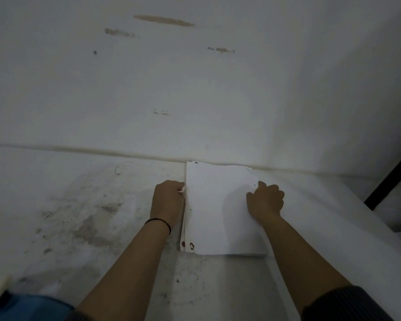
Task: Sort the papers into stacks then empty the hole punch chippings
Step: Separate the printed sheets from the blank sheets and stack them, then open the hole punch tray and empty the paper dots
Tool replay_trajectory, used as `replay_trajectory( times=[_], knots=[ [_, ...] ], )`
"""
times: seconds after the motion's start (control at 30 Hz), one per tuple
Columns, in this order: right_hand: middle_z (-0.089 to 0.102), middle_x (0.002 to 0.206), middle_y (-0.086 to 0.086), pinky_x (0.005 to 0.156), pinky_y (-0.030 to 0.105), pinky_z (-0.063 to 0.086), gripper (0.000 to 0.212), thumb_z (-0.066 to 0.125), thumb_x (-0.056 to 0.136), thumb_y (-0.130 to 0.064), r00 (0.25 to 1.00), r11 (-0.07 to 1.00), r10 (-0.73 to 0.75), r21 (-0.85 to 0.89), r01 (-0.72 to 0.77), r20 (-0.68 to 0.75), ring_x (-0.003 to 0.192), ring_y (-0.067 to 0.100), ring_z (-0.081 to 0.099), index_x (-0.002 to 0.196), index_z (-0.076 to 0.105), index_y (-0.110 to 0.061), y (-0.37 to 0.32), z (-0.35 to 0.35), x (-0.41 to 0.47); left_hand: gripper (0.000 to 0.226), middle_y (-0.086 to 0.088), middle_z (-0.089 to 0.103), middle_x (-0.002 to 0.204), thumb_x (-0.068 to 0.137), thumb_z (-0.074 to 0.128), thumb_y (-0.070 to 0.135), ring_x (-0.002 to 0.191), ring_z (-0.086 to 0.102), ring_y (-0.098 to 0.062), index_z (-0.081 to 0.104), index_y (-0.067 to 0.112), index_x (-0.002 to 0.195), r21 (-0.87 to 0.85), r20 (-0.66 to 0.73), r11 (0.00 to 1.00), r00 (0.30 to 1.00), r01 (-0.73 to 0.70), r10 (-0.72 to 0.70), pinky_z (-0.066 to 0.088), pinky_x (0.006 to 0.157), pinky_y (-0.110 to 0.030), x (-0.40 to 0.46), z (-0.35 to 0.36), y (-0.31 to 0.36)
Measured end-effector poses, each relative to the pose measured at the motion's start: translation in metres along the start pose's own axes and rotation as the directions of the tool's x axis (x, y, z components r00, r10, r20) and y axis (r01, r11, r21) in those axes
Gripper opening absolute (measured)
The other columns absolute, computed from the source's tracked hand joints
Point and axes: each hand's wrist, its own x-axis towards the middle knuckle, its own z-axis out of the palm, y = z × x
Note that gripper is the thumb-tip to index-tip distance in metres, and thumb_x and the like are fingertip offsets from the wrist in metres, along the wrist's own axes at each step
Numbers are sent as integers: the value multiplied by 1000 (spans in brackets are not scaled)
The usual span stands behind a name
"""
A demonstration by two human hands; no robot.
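Note:
A stack of white papers lies on the white table, its far edge against the wall. Dark reddish stains mark its near left corner. My left hand presses against the stack's left edge with fingers curled, a black band on its wrist. My right hand rests on the right side of the top sheet, fingers bent and gripping the papers' right edge. A blue object, possibly the hole punch, shows at the bottom left corner; I cannot tell for sure.
The tabletop is grubby with grey smudges to the left of the stack. A white wall with brown marks rises right behind the table. A black bar runs diagonally at the right edge.

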Motion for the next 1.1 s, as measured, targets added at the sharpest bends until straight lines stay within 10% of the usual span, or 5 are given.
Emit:
replay_trajectory(
  times=[0.13,0.6,1.1],
  knots=[
    [40,136,18,101,39,34,46,48,94,-26,995,991,-93,101,89,38,126,33,34,136,43,-11,-11,-8,-25,31,-15,63,119,88,53,-5,110,59,-23,62,1,117,-18,-10,999,999,31,-31,39,93,-19,-15,-14,8],
    [57,128,4,90,20,35,36,54,92,-19,904,795,-423,508,333,70,117,17,52,128,52,-14,-58,-52,-163,33,-6,65,118,88,53,3,104,60,-13,62,11,120,6,65,988,986,-151,151,32,81,-4,-105,-84,34],
    [59,127,-2,91,18,34,34,54,91,-18,787,703,-612,512,495,78,118,11,52,126,55,-18,-75,-35,-296,40,4,55,133,93,47,27,120,49,-13,48,25,133,234,188,909,933,-345,306,39,98,-25,-246,-168,-21]
  ],
)
